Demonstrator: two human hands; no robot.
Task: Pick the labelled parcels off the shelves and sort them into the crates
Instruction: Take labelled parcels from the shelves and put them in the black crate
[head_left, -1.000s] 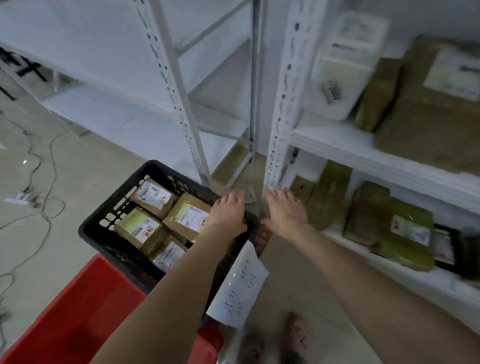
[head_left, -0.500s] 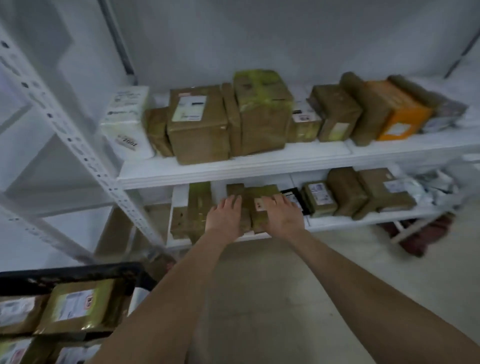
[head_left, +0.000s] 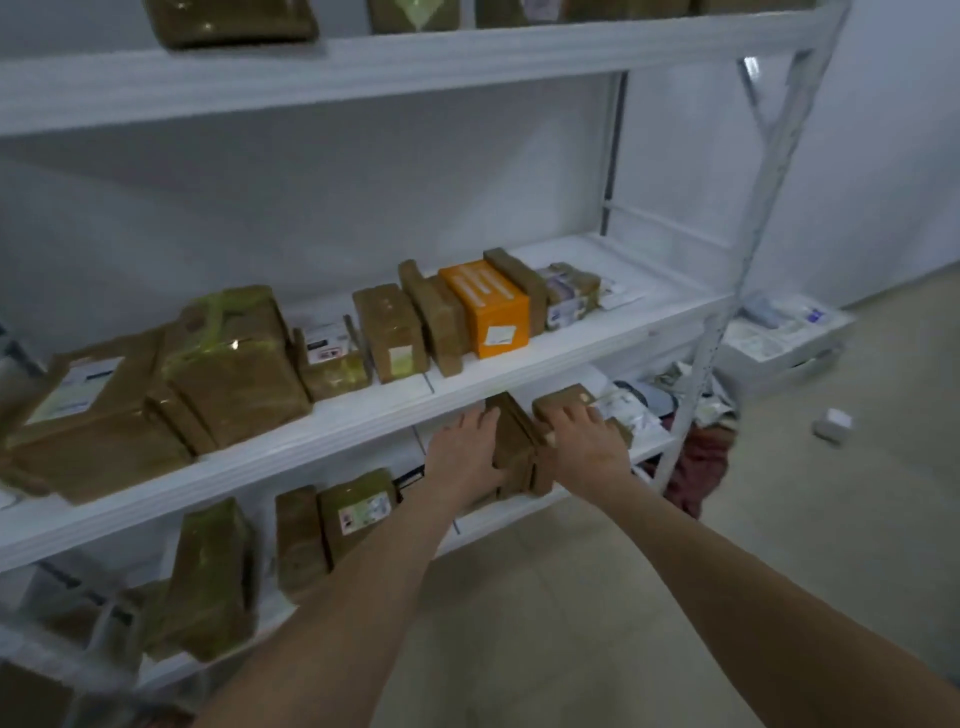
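Your left hand lies flat, fingers spread, against the left face of an upright brown parcel at frame centre. Your right hand presses its right side, fingers extended over a second parcel. Both parcels stand on the lower shelf, below the orange box.

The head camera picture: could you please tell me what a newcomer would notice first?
Probably the orange box, the one bright thing among brown parcels on the middle shelf. Next, the left hand and right hand on either side of an upright brown parcel on the shelf below.
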